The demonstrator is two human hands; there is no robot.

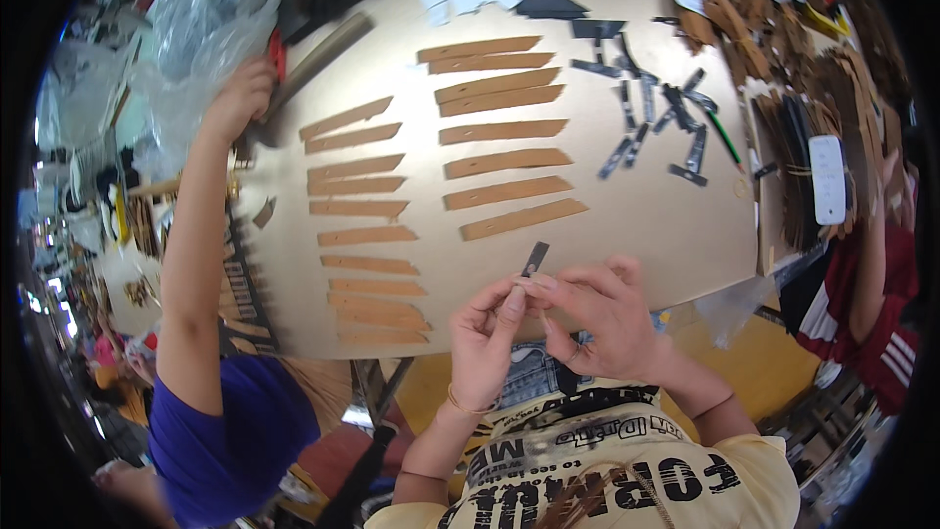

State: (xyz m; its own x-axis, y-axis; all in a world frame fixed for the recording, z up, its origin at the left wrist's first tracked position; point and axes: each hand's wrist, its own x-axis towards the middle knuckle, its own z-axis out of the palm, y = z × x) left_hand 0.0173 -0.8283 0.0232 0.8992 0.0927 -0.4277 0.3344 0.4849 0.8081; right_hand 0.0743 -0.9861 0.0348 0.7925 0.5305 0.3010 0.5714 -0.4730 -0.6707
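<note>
Near the table's front edge, my left hand (490, 333) and my right hand (609, 321) meet, fingers pinched together on a short dark strip (536, 257). Its upper end sticks out above my fingertips; the lower part is mostly hidden by them. Just beyond lies a column of tan leather strips (519, 219), laid roughly side by side. A second column of tan strips (377, 313) lies to the left. Farther right, several loose dark strips (641, 103) are scattered in a heap.
At the left, a co-worker's hand (250, 88) is by a red-handled tool (277, 56) and a dark bar (318, 64). Bundled brown strips (852, 137) stand along the right edge. A green pencil-like stick (725, 142) lies beside the dark strips. Plastic bags (201, 20) fill the far left.
</note>
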